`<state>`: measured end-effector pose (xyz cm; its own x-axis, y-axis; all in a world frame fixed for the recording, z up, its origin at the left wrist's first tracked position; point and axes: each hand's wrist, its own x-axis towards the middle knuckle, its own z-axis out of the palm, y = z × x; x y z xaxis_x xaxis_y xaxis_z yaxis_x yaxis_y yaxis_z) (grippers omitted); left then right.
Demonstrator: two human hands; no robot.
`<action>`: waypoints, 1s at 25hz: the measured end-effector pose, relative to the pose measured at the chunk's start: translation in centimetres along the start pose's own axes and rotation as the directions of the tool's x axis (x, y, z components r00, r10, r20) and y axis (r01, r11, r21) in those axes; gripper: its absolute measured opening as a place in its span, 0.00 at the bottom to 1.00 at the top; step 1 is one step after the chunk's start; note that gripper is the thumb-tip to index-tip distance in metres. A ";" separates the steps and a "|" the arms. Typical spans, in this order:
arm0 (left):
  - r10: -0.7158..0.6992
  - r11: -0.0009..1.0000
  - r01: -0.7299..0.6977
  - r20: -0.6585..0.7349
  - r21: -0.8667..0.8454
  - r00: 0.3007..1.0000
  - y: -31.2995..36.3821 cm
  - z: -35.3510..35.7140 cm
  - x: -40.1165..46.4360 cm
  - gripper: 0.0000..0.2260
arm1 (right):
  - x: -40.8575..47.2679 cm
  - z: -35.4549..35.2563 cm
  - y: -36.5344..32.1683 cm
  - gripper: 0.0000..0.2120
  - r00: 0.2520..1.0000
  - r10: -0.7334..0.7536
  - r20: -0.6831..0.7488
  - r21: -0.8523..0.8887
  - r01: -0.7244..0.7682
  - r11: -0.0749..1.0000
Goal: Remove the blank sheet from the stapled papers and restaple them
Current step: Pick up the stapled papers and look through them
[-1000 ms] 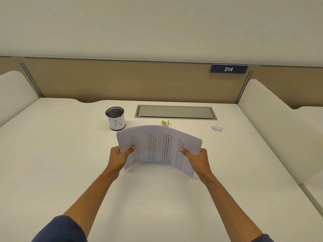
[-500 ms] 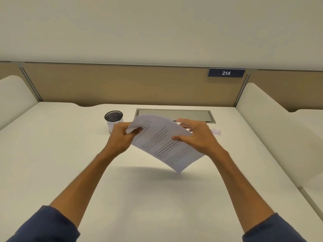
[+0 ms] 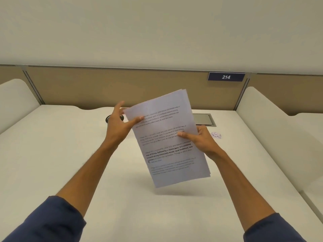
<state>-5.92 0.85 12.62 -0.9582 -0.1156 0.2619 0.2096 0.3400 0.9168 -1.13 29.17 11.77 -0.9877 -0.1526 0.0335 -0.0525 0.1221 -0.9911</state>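
You have one stack of papers (image 3: 167,137) (several sheets, the exact count hidden at the fanned edges) held up above the desk (image 3: 61,154), both hands on it. Its long axis runs steeply, top edge tipped away toward the partition and leaning slightly left, printed side facing you. Your left hand (image 3: 120,124) pinches the upper left corner; your right hand (image 3: 201,138) grips the right edge, thumb on the front.

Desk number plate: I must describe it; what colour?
Dark navy number plate with white digits 214, head view.
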 end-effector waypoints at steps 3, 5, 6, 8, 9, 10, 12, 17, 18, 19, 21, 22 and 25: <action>-0.162 0.915 0.287 0.392 -0.285 0.906 -1.6 0.9 -1.0 0.42 | -0.1 0.2 1.1 0.13 0.999 0.024 -0.044 0.135 -0.018 0.991; -0.139 0.846 0.385 0.545 -0.369 0.827 -1.9 2.5 -2.8 0.27 | -0.1 0.6 1.6 0.11 0.997 0.026 -0.077 0.167 -0.013 0.986; -0.148 0.817 0.408 0.536 -0.407 0.831 -2.0 3.2 -3.4 0.19 | -0.1 1.0 1.9 0.11 0.995 0.023 -0.092 0.170 -0.007 0.986; -0.182 0.787 0.402 0.446 -0.467 0.876 -2.0 4.3 -4.1 0.10 | -0.2 1.6 2.4 0.11 0.992 0.019 -0.121 0.170 0.002 0.985; -0.187 0.790 0.378 0.398 -0.483 0.898 -1.9 4.6 -4.3 0.09 | -0.2 1.9 2.7 0.11 0.990 0.020 -0.142 0.175 0.005 0.984; -0.184 0.801 0.353 0.364 -0.483 0.913 -1.9 4.8 -4.3 0.08 | -0.2 2.2 3.1 0.11 0.986 0.021 -0.167 0.180 0.009 0.984; -0.172 0.836 0.314 0.330 -0.449 0.928 -1.9 4.9 -4.4 0.07 | -0.4 2.7 3.6 0.10 0.976 0.021 -0.215 0.180 0.018 0.983; -0.155 0.888 0.266 0.302 -0.376 0.941 -1.8 4.5 -4.6 0.10 | -0.7 3.2 3.4 0.09 0.963 -0.002 -0.268 0.215 0.062 0.975; -0.146 0.890 0.257 0.300 -0.376 0.943 -1.7 4.5 -4.7 0.09 | -0.7 3.3 3.2 0.09 0.962 -0.010 -0.274 0.214 0.071 0.974; -0.141 0.892 0.251 0.296 -0.377 0.945 -1.6 4.5 -4.7 0.08 | -0.8 3.4 3.0 0.08 0.959 -0.020 -0.281 0.206 0.081 0.975; -0.129 0.894 0.236 0.286 -0.382 0.950 -1.3 4.6 -4.7 0.07 | -0.8 3.3 2.6 0.09 0.953 -0.041 -0.299 0.194 0.102 0.976; -0.122 0.895 0.228 0.281 -0.383 0.952 -1.2 4.6 -4.6 0.07 | -0.7 3.2 2.4 0.09 0.950 -0.046 -0.309 0.195 0.110 0.975; -0.111 0.902 0.215 0.279 -0.374 0.954 -0.8 4.3 -4.3 0.08 | -0.6 3.0 2.0 0.07 0.946 -0.054 -0.320 0.200 0.123 0.972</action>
<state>-2.82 5.06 9.43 -0.9916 0.1128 0.0634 0.0561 -0.0670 0.9962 -0.23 26.61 9.35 -0.9785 0.1630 0.1261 -0.1430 -0.0965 -0.9850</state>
